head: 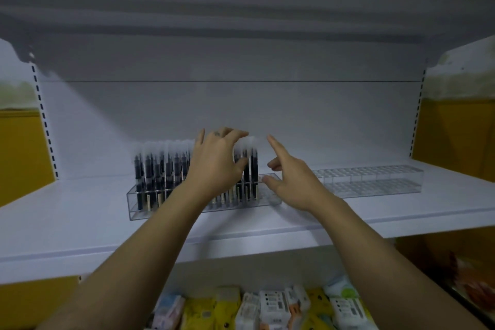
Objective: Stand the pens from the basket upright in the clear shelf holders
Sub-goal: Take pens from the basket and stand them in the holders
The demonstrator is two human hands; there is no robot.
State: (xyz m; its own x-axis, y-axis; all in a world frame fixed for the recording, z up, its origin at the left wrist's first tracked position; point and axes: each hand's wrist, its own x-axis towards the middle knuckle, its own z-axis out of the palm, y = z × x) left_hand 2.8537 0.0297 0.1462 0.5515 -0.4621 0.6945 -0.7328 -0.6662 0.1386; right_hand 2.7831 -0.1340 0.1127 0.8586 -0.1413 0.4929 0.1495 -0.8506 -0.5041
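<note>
Pens (160, 171): a dense block of dark-barrelled pens with pale frosted caps, standing upright in the left clear holder; the rightmost ones stand at about the holder's middle-right, beside the left hand.
Left clear holder (139, 211): a transparent acrylic rack on the white shelf (67, 225), near its front edge, left of centre; its right end looks unfilled.
Right clear holder (375, 182): a second rack toward the right end of the shelf, farther back, with no pens in it.
Basket: not in view.
Left hand (217, 163): fingers curled and spread over the pen caps, thumb against the barrels on the right; whether it pinches one pen cannot be told.
Right hand (292, 182): holding nothing, index finger stretched up and out, other fingers loosely bent, lowest fingertip at the holder's right end.
Handling, as I judge it: the pens are light, stiff and smooth, so apt to slip or tilt; best taken by the upper barrel just under the cap.
Risk: the packed rows may knock askew, and the light rack may slide.
</note>
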